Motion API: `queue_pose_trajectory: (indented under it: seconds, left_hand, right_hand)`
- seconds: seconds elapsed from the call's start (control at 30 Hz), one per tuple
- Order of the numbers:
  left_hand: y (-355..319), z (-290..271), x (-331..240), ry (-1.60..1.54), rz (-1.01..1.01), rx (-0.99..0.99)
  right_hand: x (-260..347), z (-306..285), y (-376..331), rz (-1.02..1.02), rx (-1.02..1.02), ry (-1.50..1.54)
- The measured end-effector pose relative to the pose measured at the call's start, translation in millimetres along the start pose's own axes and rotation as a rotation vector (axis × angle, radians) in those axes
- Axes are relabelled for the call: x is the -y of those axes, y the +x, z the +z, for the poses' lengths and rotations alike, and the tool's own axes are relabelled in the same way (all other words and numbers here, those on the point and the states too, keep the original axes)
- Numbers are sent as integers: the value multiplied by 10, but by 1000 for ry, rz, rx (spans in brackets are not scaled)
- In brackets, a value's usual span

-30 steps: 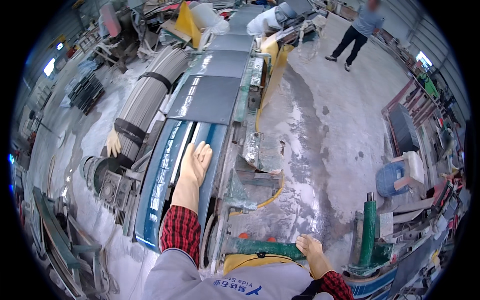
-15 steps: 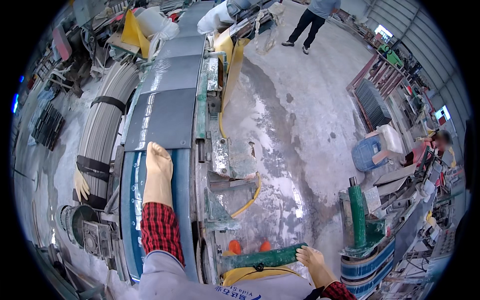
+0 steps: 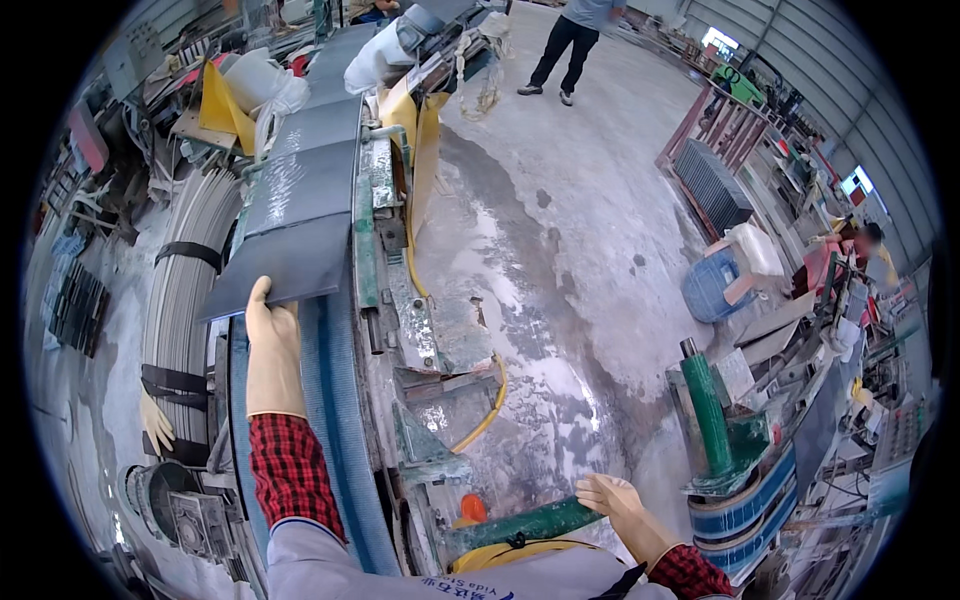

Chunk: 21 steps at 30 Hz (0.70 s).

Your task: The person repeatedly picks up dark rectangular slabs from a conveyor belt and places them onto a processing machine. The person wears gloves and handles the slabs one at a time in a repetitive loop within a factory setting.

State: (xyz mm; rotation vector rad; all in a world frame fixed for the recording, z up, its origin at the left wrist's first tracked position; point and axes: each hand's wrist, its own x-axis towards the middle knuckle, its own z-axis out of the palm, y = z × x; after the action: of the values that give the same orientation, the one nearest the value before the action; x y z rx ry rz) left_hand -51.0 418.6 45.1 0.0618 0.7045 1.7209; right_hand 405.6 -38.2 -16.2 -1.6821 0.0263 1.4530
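Gloved in pale rubber, my left hand (image 3: 274, 355) grips the near edge of a dark grey stone slab (image 3: 290, 255), thumb on top and fingers underneath. This slab sits askew, its near left corner jutting past the side of the blue conveyor belt (image 3: 335, 420). Behind it, more grey slabs (image 3: 298, 180) lie in a row along the belt. My right hand (image 3: 615, 503), also gloved, is beside the end of a green roller (image 3: 535, 525), fingers stretched out and holding nothing. Whether it touches the roller is unclear.
A strapped bundle of long grey strips (image 3: 185, 300) stands left of the belt, with a loose glove (image 3: 156, 422) on it. Right are an upright green roller (image 3: 708, 415), a blue drum (image 3: 712, 285) and racked slabs (image 3: 712, 190). Another person (image 3: 566, 55) stands far off.
My left hand has closed on the nearest slab and shifted its near end leftward, uncovering more belt. The right hand's fingers have drawn slightly off the roller's end. The view has shifted.
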Motion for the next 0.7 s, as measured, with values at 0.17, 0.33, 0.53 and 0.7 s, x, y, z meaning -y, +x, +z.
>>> queue_pose_trajectory:
  seconds: [0.17, 0.33, 0.53, 0.7]
  left_hand:
    - [-455, 179, -381, 142, 56, 115]
    - [-1550, 142, -561, 219, -40, 291]
    - [-2821, -186, -389, 872, 193, 575]
    - [-4356, 92, 777, 411, -559, 581]
  right_hand:
    - [-76, -97, -92, -29, 65, 52]
    - [-392, -399, 289, -11, 127, 190]
    - [-79, -24, -129, -216, 428, 51]
    - [52, -316, -586, -312, 903, 598]
